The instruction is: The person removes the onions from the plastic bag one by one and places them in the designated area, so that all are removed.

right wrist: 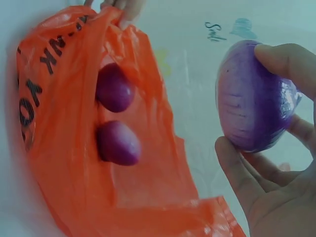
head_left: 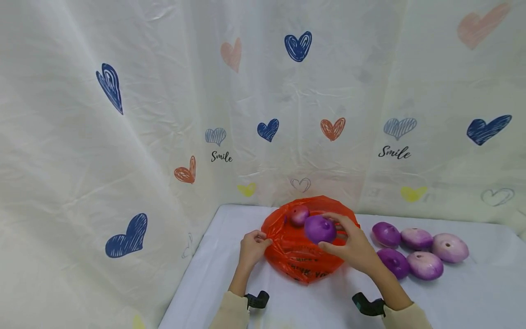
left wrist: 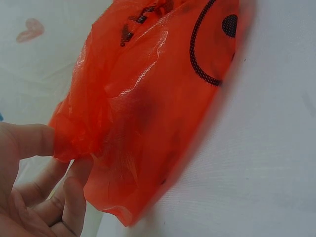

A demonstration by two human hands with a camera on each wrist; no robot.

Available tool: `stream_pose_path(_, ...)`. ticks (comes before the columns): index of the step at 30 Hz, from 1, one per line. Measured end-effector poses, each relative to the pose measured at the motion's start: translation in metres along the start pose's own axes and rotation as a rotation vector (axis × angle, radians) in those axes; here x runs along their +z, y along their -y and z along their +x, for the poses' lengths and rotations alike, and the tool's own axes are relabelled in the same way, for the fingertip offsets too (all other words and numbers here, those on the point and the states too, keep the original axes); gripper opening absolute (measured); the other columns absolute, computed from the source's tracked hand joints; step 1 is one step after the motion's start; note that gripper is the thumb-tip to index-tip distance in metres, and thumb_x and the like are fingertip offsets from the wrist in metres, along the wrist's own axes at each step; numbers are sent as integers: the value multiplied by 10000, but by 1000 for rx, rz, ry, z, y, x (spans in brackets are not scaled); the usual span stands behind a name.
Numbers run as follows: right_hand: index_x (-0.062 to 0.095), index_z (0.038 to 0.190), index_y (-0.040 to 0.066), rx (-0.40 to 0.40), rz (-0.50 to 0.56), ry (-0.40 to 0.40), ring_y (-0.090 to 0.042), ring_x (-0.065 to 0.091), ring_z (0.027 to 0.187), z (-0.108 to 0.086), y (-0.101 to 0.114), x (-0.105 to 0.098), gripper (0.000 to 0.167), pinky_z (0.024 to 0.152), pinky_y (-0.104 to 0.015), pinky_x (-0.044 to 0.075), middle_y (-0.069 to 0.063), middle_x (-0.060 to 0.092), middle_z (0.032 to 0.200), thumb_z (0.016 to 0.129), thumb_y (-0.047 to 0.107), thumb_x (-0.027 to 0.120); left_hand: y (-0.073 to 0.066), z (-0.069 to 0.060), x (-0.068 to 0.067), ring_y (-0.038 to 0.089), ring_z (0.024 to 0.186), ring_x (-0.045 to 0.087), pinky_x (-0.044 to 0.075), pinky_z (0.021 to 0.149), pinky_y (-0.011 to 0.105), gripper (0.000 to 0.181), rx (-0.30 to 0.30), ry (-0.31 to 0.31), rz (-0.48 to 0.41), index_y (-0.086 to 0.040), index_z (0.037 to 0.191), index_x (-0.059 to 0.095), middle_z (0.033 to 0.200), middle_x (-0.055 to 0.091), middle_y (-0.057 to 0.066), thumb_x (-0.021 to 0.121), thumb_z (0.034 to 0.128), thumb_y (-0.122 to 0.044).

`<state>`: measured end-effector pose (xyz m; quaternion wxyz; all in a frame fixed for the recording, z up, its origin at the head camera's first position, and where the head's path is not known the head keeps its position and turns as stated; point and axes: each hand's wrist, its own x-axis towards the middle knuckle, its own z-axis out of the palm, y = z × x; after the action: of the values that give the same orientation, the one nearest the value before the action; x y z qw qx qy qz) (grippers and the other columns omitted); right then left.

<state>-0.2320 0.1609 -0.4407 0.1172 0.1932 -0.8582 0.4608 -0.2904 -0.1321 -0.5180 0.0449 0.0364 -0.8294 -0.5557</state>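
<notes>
A red plastic bag (head_left: 296,260) with black print stands on the table with its mouth open. My left hand (head_left: 252,249) pinches the left edge of the bag between thumb and fingers, and in the left wrist view the film (left wrist: 143,123) bunches at the fingertips. A purple onion (head_left: 320,229) is held in my right hand (head_left: 354,246), above the bag's mouth. Thumb and fingers wrap the onion's sides in the right wrist view. Inside the bag lie two onions, an upper one (right wrist: 116,88) and a lower one (right wrist: 118,143).
Several purple and pale onions (head_left: 423,265) sit grouped on the white table (head_left: 476,292), right of the bag. A white curtain (head_left: 263,91) printed with hearts hangs behind the table and along its left side.
</notes>
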Motion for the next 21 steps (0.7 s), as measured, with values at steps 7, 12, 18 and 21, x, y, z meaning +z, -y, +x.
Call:
stream_pose_path(7, 490, 1456, 243, 3, -7, -48, -206, 619, 1177, -14, 3, -26, 714, 909, -97, 490, -75, 579, 1346, 841, 287, 850, 1, 1, 0, 179, 704, 573, 539, 643, 270, 130, -11, 1, -1, -92, 967, 693, 825, 654, 53, 750, 914, -195)
stream_pose_path(12, 483, 1470, 217, 25, -46, -102, -58, 555, 1180, -25, -2, -41, 713, 909, -29, 434, -69, 553, 1381, 853, 248, 840, 2, 2, 0, 179, 699, 568, 538, 641, 270, 137, -7, -2, 5, -81, 969, 692, 825, 652, 59, 755, 911, -188)
stream_pose_path(18, 448, 1491, 152, 29, -3, -154, 135, 529, 1113, -37, -14, -59, 718, 889, -14, 440, 146, 537, 1316, 872, 143, 812, 3, 2, 0, 175, 689, 571, 546, 641, 273, 144, -5, -7, 13, -80, 958, 691, 809, 653, 55, 763, 903, -192)
stream_pose_path(21, 430, 1496, 136, 44, 41, -161, 121, 565, 1097, -42, -20, -68, 709, 855, -50, 491, 195, 532, 1274, 886, 94, 788, 4, 3, 0, 177, 683, 571, 550, 645, 274, 137, -1, -5, 5, -80, 954, 690, 801, 653, 55, 761, 905, -188)
